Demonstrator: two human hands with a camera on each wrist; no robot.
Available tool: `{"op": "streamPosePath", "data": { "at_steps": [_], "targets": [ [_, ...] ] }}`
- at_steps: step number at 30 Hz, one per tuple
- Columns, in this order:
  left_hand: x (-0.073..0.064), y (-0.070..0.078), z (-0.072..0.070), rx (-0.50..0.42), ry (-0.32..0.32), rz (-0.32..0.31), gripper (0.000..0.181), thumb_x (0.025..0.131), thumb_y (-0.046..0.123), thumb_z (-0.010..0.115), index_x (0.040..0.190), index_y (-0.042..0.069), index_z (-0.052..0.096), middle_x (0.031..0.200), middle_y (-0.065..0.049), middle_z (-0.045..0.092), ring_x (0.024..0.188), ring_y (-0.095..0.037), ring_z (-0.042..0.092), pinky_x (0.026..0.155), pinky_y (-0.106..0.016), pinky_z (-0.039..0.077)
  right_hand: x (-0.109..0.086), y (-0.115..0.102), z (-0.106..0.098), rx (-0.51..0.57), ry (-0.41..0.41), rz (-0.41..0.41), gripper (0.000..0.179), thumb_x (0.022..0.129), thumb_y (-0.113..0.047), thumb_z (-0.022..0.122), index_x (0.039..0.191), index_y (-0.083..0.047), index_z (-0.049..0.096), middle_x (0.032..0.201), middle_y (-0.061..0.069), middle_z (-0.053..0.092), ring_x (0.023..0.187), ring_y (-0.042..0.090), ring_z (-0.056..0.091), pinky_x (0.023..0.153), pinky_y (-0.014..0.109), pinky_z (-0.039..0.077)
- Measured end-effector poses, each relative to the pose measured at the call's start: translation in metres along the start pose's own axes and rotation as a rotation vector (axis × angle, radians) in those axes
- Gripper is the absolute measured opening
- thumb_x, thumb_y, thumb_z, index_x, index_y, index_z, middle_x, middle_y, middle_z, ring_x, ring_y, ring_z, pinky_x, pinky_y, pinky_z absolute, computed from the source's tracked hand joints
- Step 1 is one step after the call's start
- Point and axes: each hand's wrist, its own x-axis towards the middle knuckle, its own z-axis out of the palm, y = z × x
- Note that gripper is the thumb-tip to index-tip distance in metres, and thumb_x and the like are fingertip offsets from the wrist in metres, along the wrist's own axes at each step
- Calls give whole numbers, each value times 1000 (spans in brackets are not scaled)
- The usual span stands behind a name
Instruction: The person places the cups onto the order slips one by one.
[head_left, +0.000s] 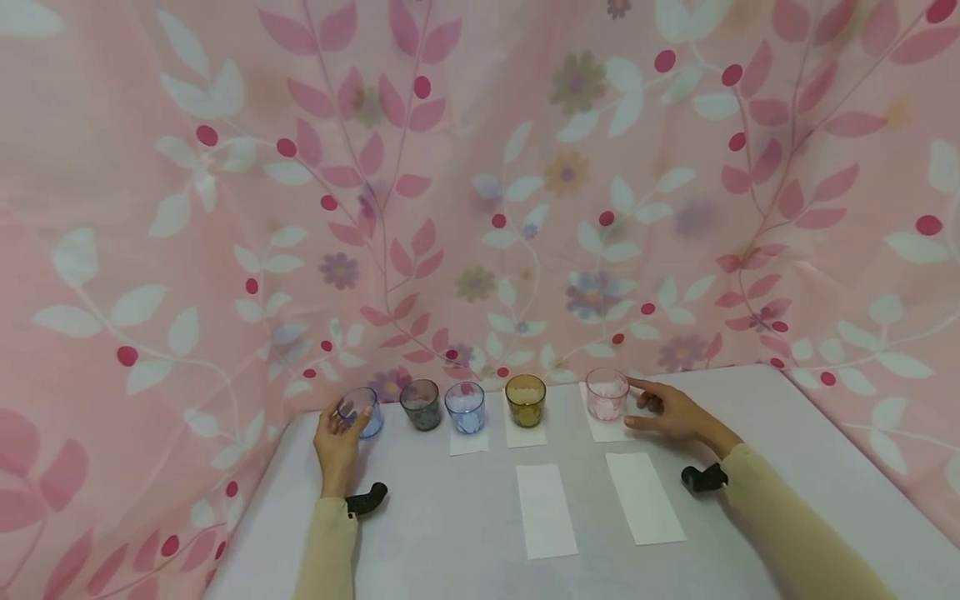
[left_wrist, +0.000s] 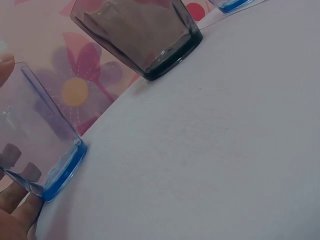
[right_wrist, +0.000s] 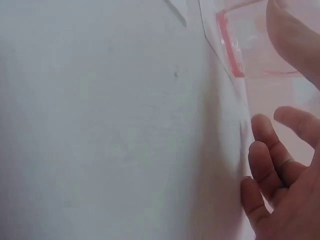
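At the far left of the row, my left hand point(head_left: 337, 450) holds a clear blue glass point(head_left: 363, 417) from its left side, thumb at the front and fingers behind it. Beside that stands a smoky grey glass point(head_left: 422, 408), also in the left wrist view. A second blue glass point(head_left: 466, 410) and an amber glass point(head_left: 526, 402) continue the row. On the right, a pale pink glass point(head_left: 606, 396) stands upright on white paper. My right hand point(head_left: 670, 415) is just right of it, thumb and index finger spread toward it, the other fingers bent loosely with nothing in them.
Two white paper strips lie nearer on the table, one left point(head_left: 547, 512) and one right point(head_left: 647, 500). More paper shows under the second blue, amber and pink glasses. A pink flowered curtain point(head_left: 465, 208) hangs right behind the table's back edge point(head_left: 705, 375).
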Motion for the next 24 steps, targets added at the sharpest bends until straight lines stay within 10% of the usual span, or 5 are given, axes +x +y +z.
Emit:
{"op": "streamPosePath", "data": {
  "at_steps": [11, 24],
  "targets": [
    [0, -2, 0, -8, -23, 18, 81, 94, 12, 82, 161, 5, 39, 160, -22, 49, 150, -39, 44, 129, -50, 32, -44, -36, -11, -141, -111, -48, 95, 83, -44, 89, 154, 6, 49, 98, 1, 55, 88, 13, 45, 72, 26, 38],
    [-5, 10, 3, -54, -20, 12, 78, 92, 4, 82, 159, 0, 43, 156, -29, 50, 140, -41, 50, 121, -38, 44, -73, -102, 41, -111, -288, -204, 107, 83, -56, 87, 160, 2, 42, 99, -2, 49, 90, 7, 41, 71, 23, 36]
  ]
}}
